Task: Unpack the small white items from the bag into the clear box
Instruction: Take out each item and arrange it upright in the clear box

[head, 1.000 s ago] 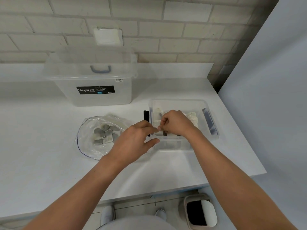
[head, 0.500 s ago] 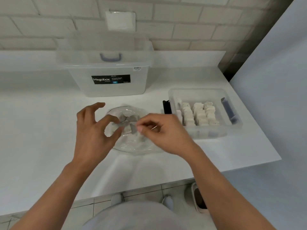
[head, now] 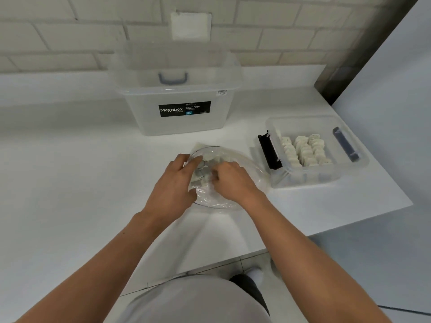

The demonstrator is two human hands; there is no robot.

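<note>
A clear plastic bag lies on the white counter in front of me with small white items inside. My left hand grips the bag's left edge near its opening. My right hand is at the bag's mouth with curled fingers among the items; what it pinches is hidden by the fingers. To the right stands the small clear box, open, holding several white items lined up in rows.
A large clear Megabox storage box with a lid stands at the back against the brick wall. The small box has a black latch on its left side. The counter's edge runs close on the right and front.
Both hands left the small clear box, moved left to the bag and closed in on it. The view has shifted left, so the small box now sits to the right.
</note>
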